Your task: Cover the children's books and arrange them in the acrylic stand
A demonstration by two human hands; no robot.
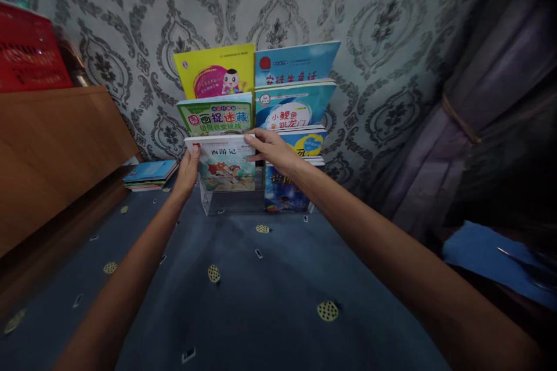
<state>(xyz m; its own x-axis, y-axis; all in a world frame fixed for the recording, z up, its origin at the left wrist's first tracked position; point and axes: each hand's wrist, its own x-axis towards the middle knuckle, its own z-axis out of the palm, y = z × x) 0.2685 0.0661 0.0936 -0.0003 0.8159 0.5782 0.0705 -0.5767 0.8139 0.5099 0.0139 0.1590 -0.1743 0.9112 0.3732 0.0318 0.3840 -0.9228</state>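
Observation:
Between my two hands is a thin picture book (228, 169) with a white top and a teal cover, held upright at the left front of a clear tiered book rack (235, 204). My left hand (188, 171) grips its left edge, thumb on the cover. At its upper right corner, my right hand (274, 148) pinches the edge. Right behind it stands a green book (215, 119), with a yellow book (217, 72) on the tier above. The right column holds a blue book (300, 61), a turquoise book (296, 105), a blue-and-yellow book (308, 144) and a dark blue book (285, 190).
A small stack of books (150, 173) lies left of the rack on the dark blue patterned cloth (261, 301). A wooden cabinet (56, 156) with a red basket (30, 49) on top stands at left. Patterned wallpaper (365, 69) is behind; a tied curtain (448, 110) hangs at right.

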